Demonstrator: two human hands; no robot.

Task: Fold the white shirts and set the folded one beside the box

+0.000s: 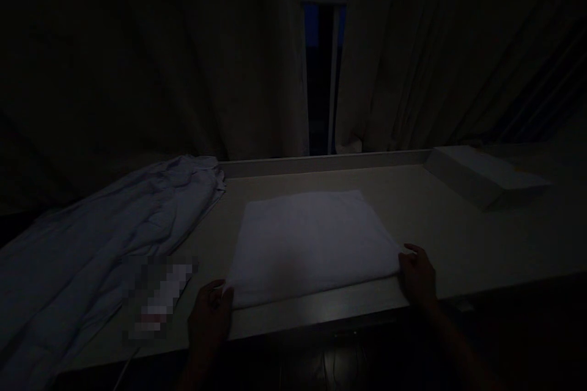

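Observation:
A pale folded cloth (312, 244) lies flat on a light tabletop (440, 220) in a very dark room. My left hand (210, 317) pinches the cloth's near left corner. At the near right corner, my right hand (417, 275) grips the cloth's edge. Both hands sit close to the table's front edge.
A crumpled light garment (105, 244) is spread across the table's left side. A blurred patch (158, 299) lies just right of it. A flat white box (481, 174) rests at the back right. Drawn curtains (229, 61) hang behind, with a narrow window gap (323, 49).

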